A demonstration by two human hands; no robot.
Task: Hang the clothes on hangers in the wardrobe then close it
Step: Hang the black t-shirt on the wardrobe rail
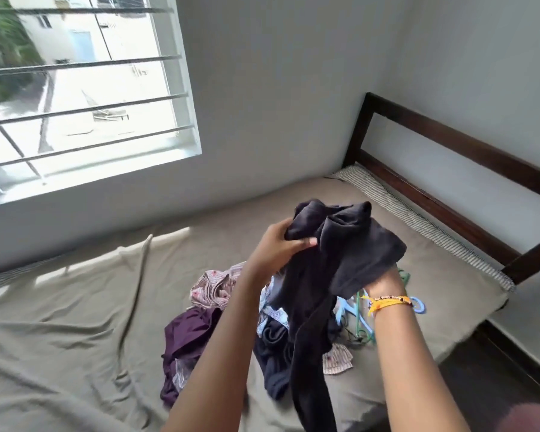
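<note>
Both arms reach over the bed (75, 322): left hand (275, 244) grips a bunched dark garment (340, 260) held above the clothes pile (212, 310); right hand (384, 282) is hidden under the fabric, its grip unclear.

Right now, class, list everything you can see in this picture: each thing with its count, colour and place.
Dark garment: one, black, held up over the bed.
Clothes pile: several, purple, pink print, blue print, dark, mid-bed.
Hangers: a few, blue and green, right of the pile.
Bed: one, khaki sheet, dark wooden frame.
Window: one, barred, upper left.
Wristband: one, yellow, right wrist.
Left hand: grips the garment's top.
Right hand: mostly hidden under the garment.
</note>
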